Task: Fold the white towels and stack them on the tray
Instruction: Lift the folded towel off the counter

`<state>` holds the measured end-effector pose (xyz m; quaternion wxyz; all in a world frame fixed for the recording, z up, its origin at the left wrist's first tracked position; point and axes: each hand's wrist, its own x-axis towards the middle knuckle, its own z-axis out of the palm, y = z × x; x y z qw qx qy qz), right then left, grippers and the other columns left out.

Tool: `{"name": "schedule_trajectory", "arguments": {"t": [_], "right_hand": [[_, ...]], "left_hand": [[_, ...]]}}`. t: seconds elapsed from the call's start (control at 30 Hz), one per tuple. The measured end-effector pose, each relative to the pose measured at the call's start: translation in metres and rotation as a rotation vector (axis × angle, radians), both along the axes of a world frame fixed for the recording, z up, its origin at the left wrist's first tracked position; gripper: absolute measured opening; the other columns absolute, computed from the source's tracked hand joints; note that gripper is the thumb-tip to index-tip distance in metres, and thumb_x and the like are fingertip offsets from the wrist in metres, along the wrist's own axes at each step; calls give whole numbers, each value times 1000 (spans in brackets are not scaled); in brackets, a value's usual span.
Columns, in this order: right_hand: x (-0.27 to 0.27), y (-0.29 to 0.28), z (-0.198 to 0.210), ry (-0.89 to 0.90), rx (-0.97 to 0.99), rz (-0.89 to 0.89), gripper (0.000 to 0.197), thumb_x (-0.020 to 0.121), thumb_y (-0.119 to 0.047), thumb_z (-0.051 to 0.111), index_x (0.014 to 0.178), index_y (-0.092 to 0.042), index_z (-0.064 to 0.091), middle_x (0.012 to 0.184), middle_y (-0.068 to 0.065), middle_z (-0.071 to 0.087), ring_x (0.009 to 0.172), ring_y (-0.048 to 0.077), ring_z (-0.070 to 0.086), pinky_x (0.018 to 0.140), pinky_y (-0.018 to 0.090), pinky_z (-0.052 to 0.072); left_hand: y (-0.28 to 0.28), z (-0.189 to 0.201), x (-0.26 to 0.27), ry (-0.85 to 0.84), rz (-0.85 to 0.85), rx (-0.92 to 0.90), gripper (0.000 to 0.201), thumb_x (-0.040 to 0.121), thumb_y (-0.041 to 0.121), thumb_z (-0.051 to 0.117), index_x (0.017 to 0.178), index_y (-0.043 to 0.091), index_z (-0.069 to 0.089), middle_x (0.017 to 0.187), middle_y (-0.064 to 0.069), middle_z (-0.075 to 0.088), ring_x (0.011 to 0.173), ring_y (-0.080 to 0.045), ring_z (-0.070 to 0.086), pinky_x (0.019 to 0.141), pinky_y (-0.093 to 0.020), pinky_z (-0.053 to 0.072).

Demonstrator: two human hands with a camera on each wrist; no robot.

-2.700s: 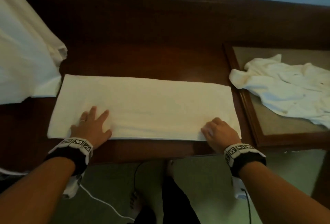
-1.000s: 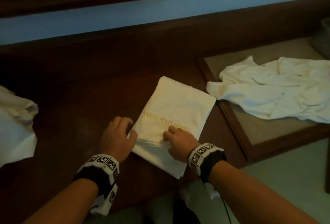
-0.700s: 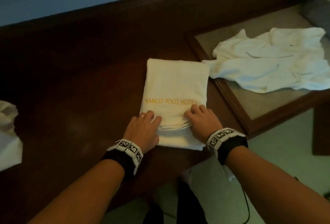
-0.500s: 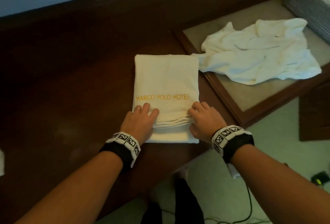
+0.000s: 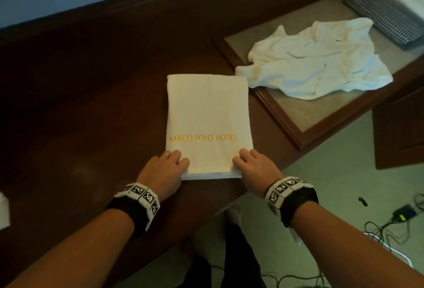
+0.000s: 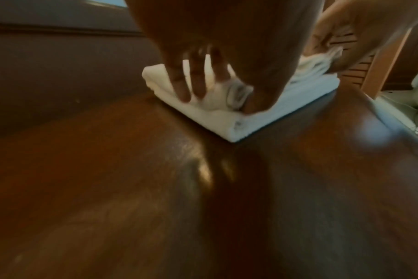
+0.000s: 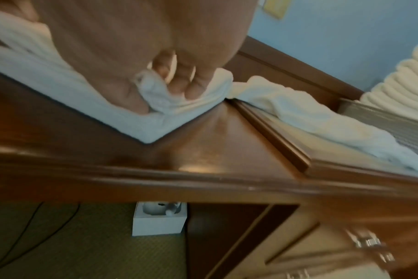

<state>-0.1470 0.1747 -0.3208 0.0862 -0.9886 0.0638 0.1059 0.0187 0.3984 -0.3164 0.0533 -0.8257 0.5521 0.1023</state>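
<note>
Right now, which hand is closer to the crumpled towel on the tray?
Right. The right hand grips the folded towel's near right corner, on the side facing the crumpled towel; the left hand grips the near left corner, farther away.

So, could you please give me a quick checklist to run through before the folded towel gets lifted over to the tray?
1. Folded towel lies flat and squared on the desk: ok.
2. Left hand grips its near left corner: ok.
3. Right hand grips its near right corner: ok.
4. All layers caught in both grips: cannot tell.
5. Tray free for stacking: not ok, a crumpled towel lies across it.
6. Towel clear of the crumpled one: ok, barely.
</note>
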Motion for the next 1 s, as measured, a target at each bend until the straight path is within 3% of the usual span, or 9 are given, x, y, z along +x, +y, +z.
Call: {"name": "schedule_trajectory", "arguments": {"t": [0.13,0.23,0.3,0.4,0.5,0.57,0.7,0.83,1.0], "right_hand": [[1,3,-2,33,79,-188,26,85,-10,62,105,-16,47,106,3,46,86,22,49,64,39,55],[-3,6,-2,-16,4,-106,29,75,-8,74,94,-15,54,93,4,51,75,22,50,53,37,51],[-6,10,-2,84,-48,-66,31,76,-15,74,100,-17,55,98,3,53,81,22,52,63,38,52],[-6,14,7,238,30,-137,25,85,-32,57,107,-21,50,105,0,48,93,21,51,80,40,50],[3,5,17,119,181,-345,17,91,-35,49,96,-18,50,97,0,52,84,22,55,77,41,52],[10,-6,18,11,246,-550,18,90,-35,53,94,-18,48,99,0,51,82,21,56,74,43,53],[24,-17,3,37,403,-843,49,82,-58,64,108,-21,46,109,-1,51,89,20,59,77,41,54],[36,-13,-11,96,581,-982,83,68,-72,72,123,-15,46,121,4,58,106,27,61,89,46,54],[43,-6,-17,49,723,-1027,68,69,-58,80,119,-15,62,114,2,69,105,24,66,91,39,55]], "left_hand": [[2,0,-1,22,80,18,31,81,23,75,105,18,55,99,-4,57,83,-25,62,53,-33,50],[8,2,1,-7,-36,-53,38,61,12,89,88,14,62,83,-7,60,67,-28,61,42,-33,47],[8,4,-4,54,-65,32,32,75,17,81,100,17,60,96,-4,59,80,-27,63,52,-35,50],[-1,13,-5,215,36,269,20,96,43,50,108,27,49,111,4,51,97,-19,58,74,-34,50],[-11,19,4,275,276,145,37,97,55,40,83,22,52,90,5,57,80,-15,57,75,-34,49],[-15,16,13,224,454,62,44,98,60,37,86,21,53,88,3,58,79,-17,59,77,-36,52],[-22,4,24,362,762,22,52,87,72,54,106,24,47,99,3,55,92,-23,62,75,-36,52],[-31,-2,26,604,1027,-159,60,74,59,80,107,23,45,98,6,56,84,-20,60,63,-31,48],[-38,-12,32,836,1095,-238,50,73,36,89,107,12,62,108,0,69,95,-23,65,82,-37,55]]}}
